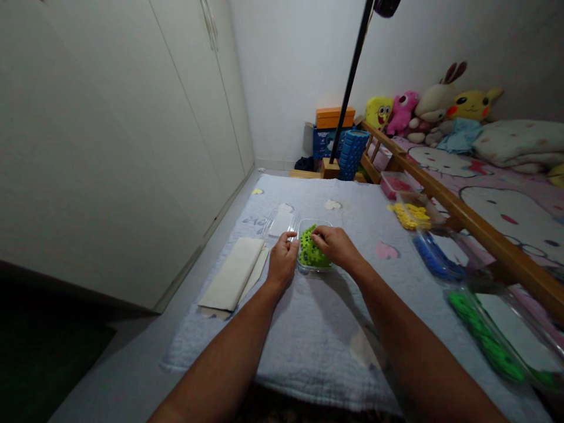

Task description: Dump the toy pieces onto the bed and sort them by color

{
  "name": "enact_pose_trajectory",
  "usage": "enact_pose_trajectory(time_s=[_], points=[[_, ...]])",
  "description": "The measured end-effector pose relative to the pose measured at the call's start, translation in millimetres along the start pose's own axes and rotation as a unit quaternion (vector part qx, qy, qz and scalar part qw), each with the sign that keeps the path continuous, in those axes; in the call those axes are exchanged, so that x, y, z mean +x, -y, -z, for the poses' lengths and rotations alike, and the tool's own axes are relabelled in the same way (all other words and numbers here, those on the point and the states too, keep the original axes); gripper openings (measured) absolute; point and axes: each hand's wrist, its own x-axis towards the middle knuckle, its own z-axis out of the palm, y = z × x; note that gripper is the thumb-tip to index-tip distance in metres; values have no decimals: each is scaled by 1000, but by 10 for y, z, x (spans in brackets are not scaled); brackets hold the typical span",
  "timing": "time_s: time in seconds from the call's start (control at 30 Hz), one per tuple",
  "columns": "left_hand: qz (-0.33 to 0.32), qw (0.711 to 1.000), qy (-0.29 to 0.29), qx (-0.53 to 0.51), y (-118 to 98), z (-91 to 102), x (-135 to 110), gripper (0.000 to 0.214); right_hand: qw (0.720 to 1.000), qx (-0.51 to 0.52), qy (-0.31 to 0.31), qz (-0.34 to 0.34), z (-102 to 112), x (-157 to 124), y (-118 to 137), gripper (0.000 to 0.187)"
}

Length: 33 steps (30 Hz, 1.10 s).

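Head view, left hand (283,257) loosely curled at left of clear container (316,269), right hand (335,243) bent over light-green pieces (309,252) inside, whether either pinches anything cannot be told.

left hand (283,258) bare, narrow left wrist (275,285), left forearm (233,352) also bare and widening smoothly toward the near side. right hand (338,244) bare too, right wrist (361,269) slim, right forearm (409,329) bare, same long taper, broadest at near right. outlines rounded on both, surfaces matte with soft shading. fingers (323,231) small in view, nail detail too fine to make out
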Motion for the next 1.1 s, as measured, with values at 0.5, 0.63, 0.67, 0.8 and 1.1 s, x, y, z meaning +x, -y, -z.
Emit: enact_pose_trajectory(time_s=[0.5,0.63,0.67,0.8,1.1], points=[[4,1000,1,2,-38,12,-17,32,998,24,-34,54,-53,-250,-142,18],[-3,999,-18,33,-33,38,-3,32,991,70,-97,60,42,-405,-344,18],[-6,999,-24,42,-40,47,-2,32,989,78,-119,40,58,-432,-421,18],[-12,997,-46,63,-67,66,0,32,976,90,-184,-69,0,-502,-771,20],[-15,993,-76,94,-30,57,51,28,965,93,-204,-136,-281,-566,-1089,23]])
